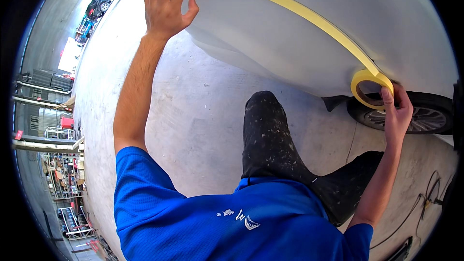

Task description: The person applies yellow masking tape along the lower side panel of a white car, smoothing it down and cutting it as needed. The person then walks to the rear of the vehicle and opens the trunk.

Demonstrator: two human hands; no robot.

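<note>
Masking tape, yellow, roll (370, 88) gripped in closed right hand (397, 111), beside car wheel (419, 117). Unrolled strip (290, 5) spans white car body panel (299, 43). Left hand (166, 2): open grip, fingers flat, pressing strip's far end to panel. Risk: strip likely to wrinkle, wander or lift if pull slackens or roll tilts. Signage: small red tag (18, 135) on shelving, far left; lettering unreadable. Cables (425, 198) on concrete floor (203, 116).

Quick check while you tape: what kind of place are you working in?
Most likely a car body or paint workshop. A white car body panel is being masked with yellow tape off a roll, the floor is bare concrete, and racks of parts line one side.
</note>
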